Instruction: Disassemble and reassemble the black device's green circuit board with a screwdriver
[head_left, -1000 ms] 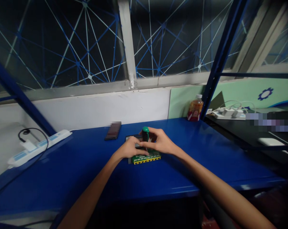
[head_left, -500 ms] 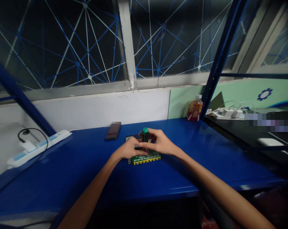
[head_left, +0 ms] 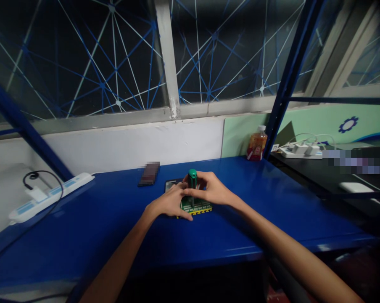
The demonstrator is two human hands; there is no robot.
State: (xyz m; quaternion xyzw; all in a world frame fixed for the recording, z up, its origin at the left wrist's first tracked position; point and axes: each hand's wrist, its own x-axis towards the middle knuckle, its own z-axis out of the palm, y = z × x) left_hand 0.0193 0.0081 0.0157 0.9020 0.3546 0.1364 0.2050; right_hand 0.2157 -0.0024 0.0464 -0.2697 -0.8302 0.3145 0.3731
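My right hand (head_left: 213, 189) is closed around a screwdriver with a green handle (head_left: 192, 179). It stands upright, its thin shaft pointing down over a green board (head_left: 201, 206) that has white markings and a yellow-and-black front edge. My left hand (head_left: 169, 200) spans the left part of the board, thumb along the near edge and fingers on the far side, close to the screwdriver. A dark flat object (head_left: 170, 184) shows behind the left fingers, mostly hidden. Where the shaft's tip meets the board is too small to make out.
A phone (head_left: 149, 173) lies on the blue table (head_left: 114, 235) behind my left hand. On the left is a white power strip (head_left: 54, 195) with a black cable. A drink bottle (head_left: 257, 144) stands at the back right, beside a blue metal post (head_left: 280, 101).
My left thumb has moved away from the screwdriver shaft and toward me, to the board's near edge, uncovering more of the board. The right hand and screwdriver have hardly moved.
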